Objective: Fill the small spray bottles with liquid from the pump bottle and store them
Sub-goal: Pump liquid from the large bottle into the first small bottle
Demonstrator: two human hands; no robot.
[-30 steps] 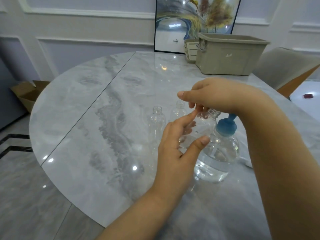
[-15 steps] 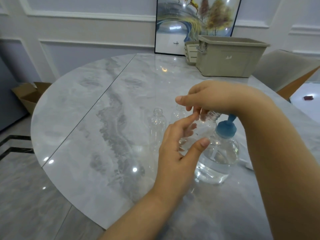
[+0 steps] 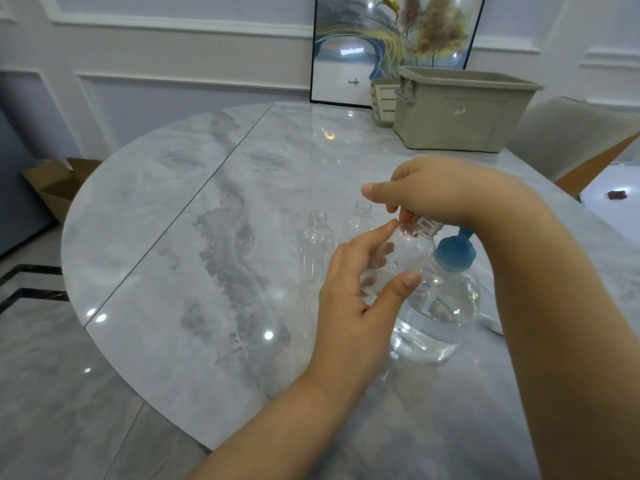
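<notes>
My left hand (image 3: 353, 299) grips a small clear spray bottle (image 3: 405, 254), tilted, just above the table. My right hand (image 3: 436, 192) hovers over that bottle's threaded neck, its fingers curled at the mouth; what they pinch is hidden. Right beside it stands the round clear pump bottle (image 3: 440, 306) with a blue pump top, partly full of clear liquid. Two more small clear bottles stand uncapped behind my left hand, one bottle (image 3: 317, 247) to the left and another bottle (image 3: 362, 216) farther back.
The grey marble table (image 3: 207, 220) is round, with a seam running diagonally. A beige storage bin (image 3: 457, 109) and a smaller slotted basket (image 3: 382, 98) stand at the back right before a framed picture (image 3: 394, 39). A chair (image 3: 571, 140) sits at right.
Both hands and the gripped bottle have stayed nearly in place; my right fingers shifted slightly at the bottle's neck.
</notes>
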